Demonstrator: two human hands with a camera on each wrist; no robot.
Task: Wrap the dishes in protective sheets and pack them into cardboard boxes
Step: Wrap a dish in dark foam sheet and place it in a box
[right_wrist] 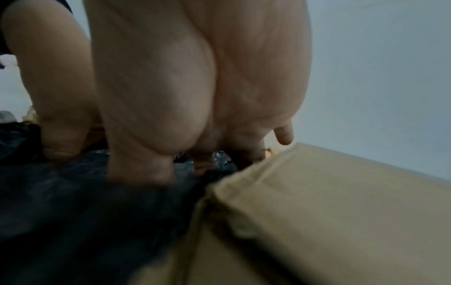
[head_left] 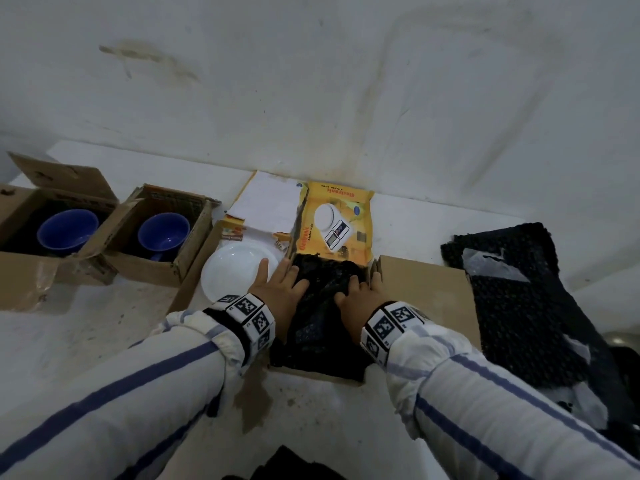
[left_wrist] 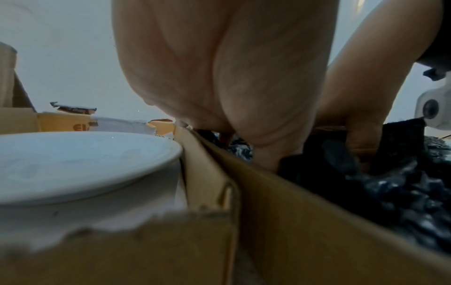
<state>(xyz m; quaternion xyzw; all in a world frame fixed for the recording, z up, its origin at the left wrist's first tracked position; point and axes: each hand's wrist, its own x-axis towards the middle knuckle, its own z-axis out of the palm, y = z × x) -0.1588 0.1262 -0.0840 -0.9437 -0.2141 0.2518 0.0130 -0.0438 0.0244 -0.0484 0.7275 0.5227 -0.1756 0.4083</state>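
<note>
A bundle in black bubble wrap (head_left: 320, 313) lies inside an open cardboard box (head_left: 424, 292) at the table's middle. My left hand (head_left: 278, 284) presses its straight fingers on the bundle's left side, thumb spread toward a bare white plate (head_left: 237, 271). That plate (left_wrist: 73, 164) rests on the box's left flap. My right hand (head_left: 360, 292) has its fingers curled down into the wrap at the bundle's right side. In the right wrist view the thumb and fingers dig into the black wrap (right_wrist: 73, 212) beside the right flap (right_wrist: 329, 202). What is wrapped stays hidden.
Two open cardboard boxes (head_left: 156, 268) at the left each hold a blue bowl (head_left: 67, 230). The box's yellow kitchen-scale flap (head_left: 334, 220) stands up against the wall. Loose black bubble-wrap sheets (head_left: 516, 306) lie on the right. The white wall is close behind.
</note>
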